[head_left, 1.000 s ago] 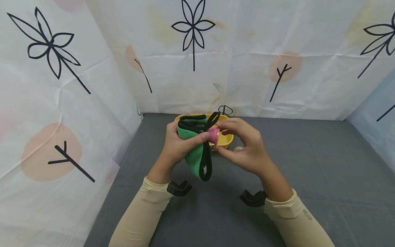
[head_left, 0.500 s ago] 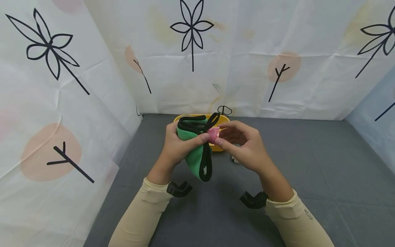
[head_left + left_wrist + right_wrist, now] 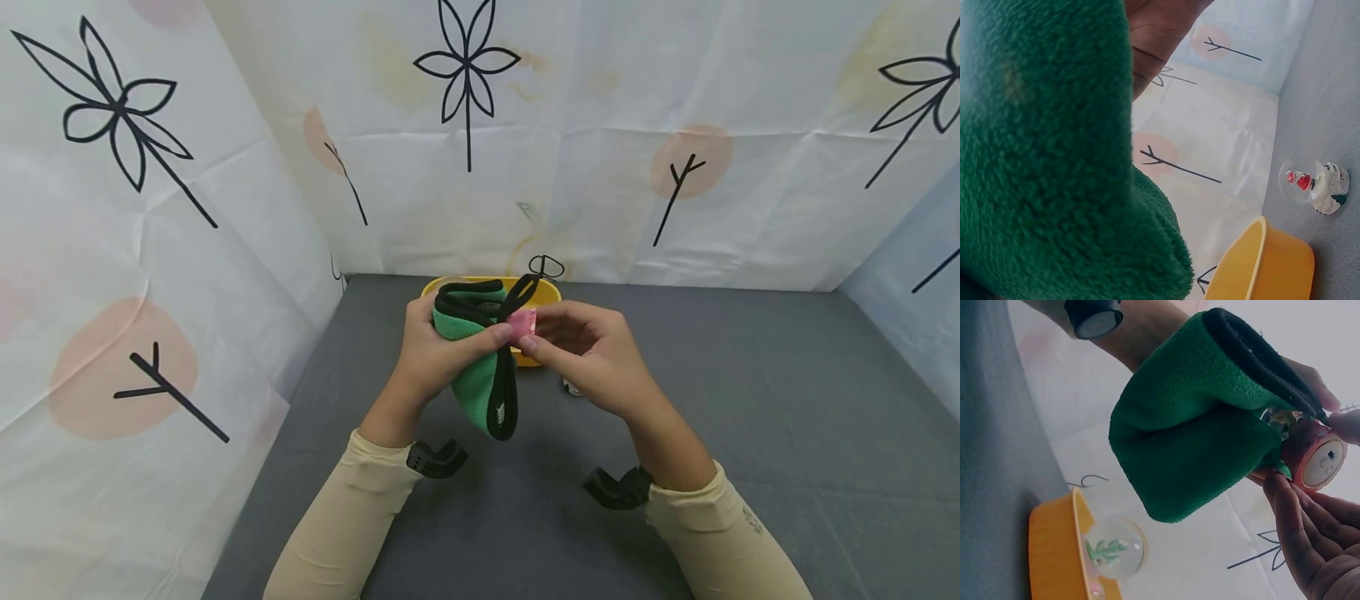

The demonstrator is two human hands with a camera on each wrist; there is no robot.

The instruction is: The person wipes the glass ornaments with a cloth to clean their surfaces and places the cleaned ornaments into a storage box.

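Note:
In the head view my left hand [image 3: 435,354] grips a folded green cloth [image 3: 474,387] with black edging, its thumb lying against a small pink base [image 3: 522,322]. My right hand [image 3: 596,354] pinches that base from the other side. The right wrist view shows it as a small snow globe [image 3: 1302,442], its round white underside facing outward. Its clear dome [image 3: 1272,417] is mostly hidden inside the cloth. Both hands are held up above the grey table, in front of a yellow tub.
Behind the hands stands the yellow tub [image 3: 1285,265], with a cactus snow globe [image 3: 1125,547] in it. Another snow globe [image 3: 1333,189], white-based with a red and white figure, stands on the grey table [image 3: 720,400] near the tub. Patterned cloth walls [image 3: 585,208] enclose the back and sides.
My right hand's spread fingers have come together on the pink base, which has turned slightly. The left hand and cloth have barely moved.

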